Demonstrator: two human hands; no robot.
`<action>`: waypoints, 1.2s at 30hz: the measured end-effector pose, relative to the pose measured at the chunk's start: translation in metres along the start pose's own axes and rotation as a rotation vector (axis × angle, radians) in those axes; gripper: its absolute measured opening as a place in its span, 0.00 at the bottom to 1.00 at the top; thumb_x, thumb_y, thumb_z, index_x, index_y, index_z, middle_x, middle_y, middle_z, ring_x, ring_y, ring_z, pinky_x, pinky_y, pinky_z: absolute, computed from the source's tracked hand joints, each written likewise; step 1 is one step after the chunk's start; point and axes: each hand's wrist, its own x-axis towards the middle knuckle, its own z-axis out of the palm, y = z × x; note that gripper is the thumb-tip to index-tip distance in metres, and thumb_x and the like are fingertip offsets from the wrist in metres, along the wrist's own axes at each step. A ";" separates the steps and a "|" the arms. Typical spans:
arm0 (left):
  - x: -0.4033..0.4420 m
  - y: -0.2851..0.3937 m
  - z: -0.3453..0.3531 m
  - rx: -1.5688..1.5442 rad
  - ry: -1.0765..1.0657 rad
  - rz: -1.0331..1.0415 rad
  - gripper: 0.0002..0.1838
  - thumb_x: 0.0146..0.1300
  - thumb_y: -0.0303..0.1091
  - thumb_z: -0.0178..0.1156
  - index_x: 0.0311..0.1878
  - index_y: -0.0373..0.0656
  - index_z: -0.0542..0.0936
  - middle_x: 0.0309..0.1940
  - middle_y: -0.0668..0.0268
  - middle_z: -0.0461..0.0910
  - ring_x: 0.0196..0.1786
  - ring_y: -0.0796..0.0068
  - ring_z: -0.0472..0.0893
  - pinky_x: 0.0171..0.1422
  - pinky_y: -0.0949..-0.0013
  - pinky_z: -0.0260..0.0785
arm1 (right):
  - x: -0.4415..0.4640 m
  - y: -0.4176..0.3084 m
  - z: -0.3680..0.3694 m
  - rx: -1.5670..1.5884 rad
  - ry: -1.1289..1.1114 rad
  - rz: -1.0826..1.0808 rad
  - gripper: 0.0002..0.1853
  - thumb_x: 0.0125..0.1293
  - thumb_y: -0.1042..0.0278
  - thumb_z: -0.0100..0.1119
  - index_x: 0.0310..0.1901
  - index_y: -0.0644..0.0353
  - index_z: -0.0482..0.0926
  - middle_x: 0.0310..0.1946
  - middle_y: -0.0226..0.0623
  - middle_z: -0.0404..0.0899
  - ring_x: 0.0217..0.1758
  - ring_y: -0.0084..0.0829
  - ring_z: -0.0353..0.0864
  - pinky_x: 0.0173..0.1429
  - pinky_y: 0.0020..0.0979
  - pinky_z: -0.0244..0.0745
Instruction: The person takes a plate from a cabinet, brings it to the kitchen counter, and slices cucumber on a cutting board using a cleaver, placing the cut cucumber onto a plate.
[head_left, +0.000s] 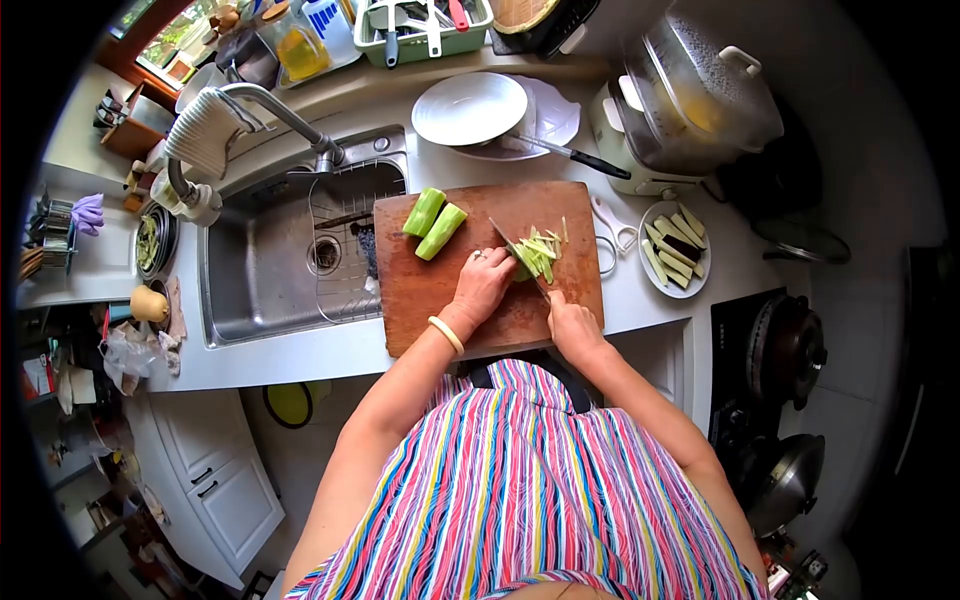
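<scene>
On the wooden cutting board (430,300), my right hand (573,325) is closed around the handle of a knife (507,239). Its blade slants up and left, beside the fingertips of my left hand (484,281). Those fingers are curled down on a piece of peeled green gourd (522,272), mostly hidden beneath them. Thin green strips (543,252) lie heaped against the blade's right side, with a few loose ones further right. Two thick peeled gourd pieces (440,232) rest at the board's upper left.
Left of the board is a steel sink (260,310) with a wire rack and faucet (280,105). A plate of eggplant strips (685,290) and a white peeler (613,222) lie right. Behind stand a white pan (470,108) and a steamer (690,100); a stove (735,350) is at far right.
</scene>
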 end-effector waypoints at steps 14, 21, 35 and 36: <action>-0.001 0.001 -0.011 -0.052 0.000 -0.014 0.09 0.54 0.28 0.61 0.40 0.44 0.76 0.42 0.62 0.77 0.45 0.60 0.76 0.50 0.63 0.69 | 0.001 -0.002 0.009 0.035 0.033 0.013 0.09 0.67 0.70 0.49 0.43 0.65 0.65 0.23 0.58 0.79 0.31 0.60 0.81 0.36 0.56 0.76; -0.008 -0.001 -0.034 -0.020 0.063 -0.118 0.14 0.55 0.33 0.65 0.45 0.45 0.78 0.46 0.62 0.73 0.50 0.56 0.73 0.57 0.57 0.65 | -0.004 -0.003 0.012 0.025 0.022 0.033 0.10 0.66 0.70 0.50 0.44 0.66 0.65 0.23 0.57 0.79 0.31 0.59 0.81 0.36 0.56 0.76; -0.031 -0.001 -0.039 -0.232 -0.025 -0.205 0.45 0.45 0.35 0.75 0.68 0.40 0.64 0.65 0.51 0.63 0.64 0.48 0.68 0.67 0.57 0.64 | -0.005 0.000 0.013 0.016 0.020 0.043 0.12 0.66 0.69 0.50 0.48 0.66 0.67 0.22 0.57 0.79 0.30 0.58 0.81 0.36 0.55 0.76; -0.034 0.001 -0.045 -0.205 0.009 -0.246 0.45 0.45 0.37 0.76 0.67 0.41 0.65 0.67 0.52 0.62 0.65 0.48 0.67 0.68 0.56 0.63 | -0.004 0.000 0.012 0.014 0.018 0.050 0.12 0.66 0.69 0.50 0.48 0.66 0.67 0.22 0.57 0.79 0.30 0.58 0.81 0.35 0.55 0.76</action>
